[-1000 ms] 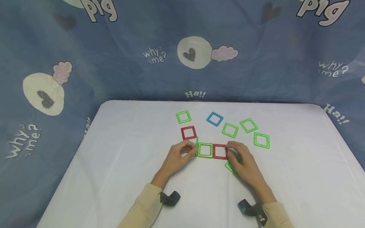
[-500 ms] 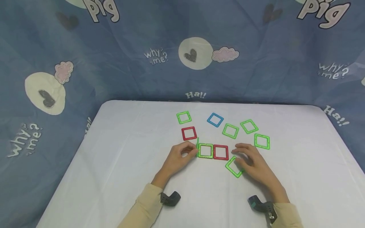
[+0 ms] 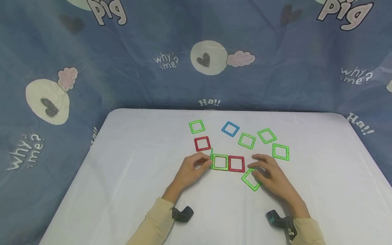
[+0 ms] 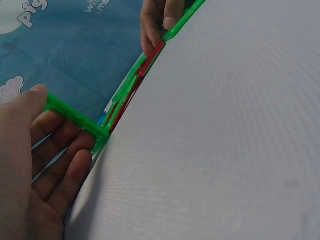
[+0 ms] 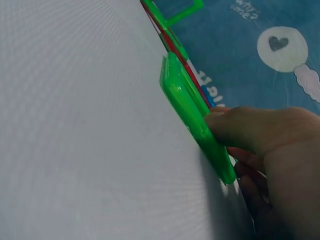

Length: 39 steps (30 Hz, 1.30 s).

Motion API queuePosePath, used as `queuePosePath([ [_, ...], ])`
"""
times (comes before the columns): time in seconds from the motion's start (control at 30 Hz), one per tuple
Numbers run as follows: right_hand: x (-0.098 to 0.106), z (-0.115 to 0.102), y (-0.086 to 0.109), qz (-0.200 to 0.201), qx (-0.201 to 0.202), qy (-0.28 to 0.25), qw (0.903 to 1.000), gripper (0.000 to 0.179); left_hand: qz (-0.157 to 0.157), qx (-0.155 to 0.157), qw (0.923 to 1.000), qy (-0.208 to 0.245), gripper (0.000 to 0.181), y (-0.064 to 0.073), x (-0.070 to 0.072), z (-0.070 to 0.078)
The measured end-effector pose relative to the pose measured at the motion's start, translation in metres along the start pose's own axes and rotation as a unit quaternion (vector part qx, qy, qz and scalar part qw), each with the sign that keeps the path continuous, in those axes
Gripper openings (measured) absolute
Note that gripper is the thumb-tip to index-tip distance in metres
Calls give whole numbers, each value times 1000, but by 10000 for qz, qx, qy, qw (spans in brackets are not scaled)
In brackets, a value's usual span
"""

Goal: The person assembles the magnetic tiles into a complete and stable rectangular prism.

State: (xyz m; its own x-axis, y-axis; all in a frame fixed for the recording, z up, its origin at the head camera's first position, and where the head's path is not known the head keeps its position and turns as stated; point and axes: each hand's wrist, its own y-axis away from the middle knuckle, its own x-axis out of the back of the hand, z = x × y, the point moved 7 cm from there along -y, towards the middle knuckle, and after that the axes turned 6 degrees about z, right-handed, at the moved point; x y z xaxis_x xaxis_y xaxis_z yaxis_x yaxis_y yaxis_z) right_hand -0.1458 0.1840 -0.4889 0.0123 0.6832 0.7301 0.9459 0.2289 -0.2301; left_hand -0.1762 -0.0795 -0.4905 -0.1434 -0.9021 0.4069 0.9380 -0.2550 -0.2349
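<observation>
Seven green frames (image 4: 77, 116), two red (image 3: 237, 157), one blue (image 3: 227, 133), left hand (image 3: 190, 170) pinching green, right (image 3: 274, 177) unclear

Taking the clock from the person's side, I see the left forearm (image 3: 154, 223), in a beige sleeve, reaching in from seven o'clock, its bare wrist (image 3: 172, 194) pointing to one. The left hand (image 3: 190, 171) is set in a pinch, thumb against bent fingers. The right forearm (image 3: 308, 232) slants from five o'clock toward eleven. The right hand (image 3: 275, 178) is relaxed: fingers loosely bent toward nine, thumb apart, aimed at ten.
</observation>
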Motion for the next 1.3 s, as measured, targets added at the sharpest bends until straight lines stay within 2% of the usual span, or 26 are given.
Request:
queuePosePath([
  [0.23, 2, 3, -1, 102, -124, -152, 9998, 23, 26, -82, 10000, -15, 13, 0, 0, 0],
  [0.37, 3, 7, 0, 158, -198, -491, 9985, 21, 15, -122, 9999, -8, 14, 0, -1, 0],
  [0.63, 8, 6, 0, 407, 50, -1308, 9906, 22, 41, -8, 10000, -20, 14, 1, -1, -1],
  [0.77, 13, 0, 1, 505, -190, -1354, 9893, 25, 19, -47, 10000, -25, 13, 0, -1, 0],
  [0.97, 19, -15, 1, 421, -571, -1309, 9889, 23, 17, -105, 9999, -60, 14, 0, 0, 0],
  [1.13, 16, -4, 1, 581, -480, -1495, 9859, 19, 11, -114, 9999, -81, 14, 0, -1, 0],
  [1.3, 14, 11, 2, 918, -357, -2022, 9744, 20, -3, -85, 9999, -74, 13, 0, -1, 0],
])
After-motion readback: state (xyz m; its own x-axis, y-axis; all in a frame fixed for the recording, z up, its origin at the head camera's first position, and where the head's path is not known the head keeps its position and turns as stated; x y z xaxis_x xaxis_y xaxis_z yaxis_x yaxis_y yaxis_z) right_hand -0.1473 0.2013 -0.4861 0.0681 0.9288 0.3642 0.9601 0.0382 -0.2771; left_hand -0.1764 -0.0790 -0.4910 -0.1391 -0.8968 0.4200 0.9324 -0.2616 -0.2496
